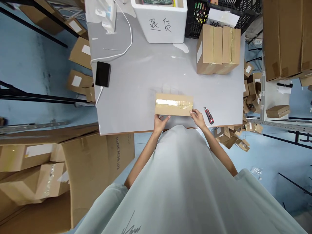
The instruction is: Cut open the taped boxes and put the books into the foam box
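The taped box (pixel 174 104) lies by the desk's (pixel 136 81) front edge, the fingers of your left hand (pixel 160 123) closed on its near left corner and those of your right hand (pixel 198 117) pinching its near right corner. A pull toward you could, I judge, tip it off that edge, and your right wrist could knock the knife (pixel 209 115) just beside it to the floor. The box is sealed, so its contents are hidden; the white foam bin (pixel 162 27) at the back edge holds something greenish, the black crate (pixel 195 16) beside it colourful items too small to tell.
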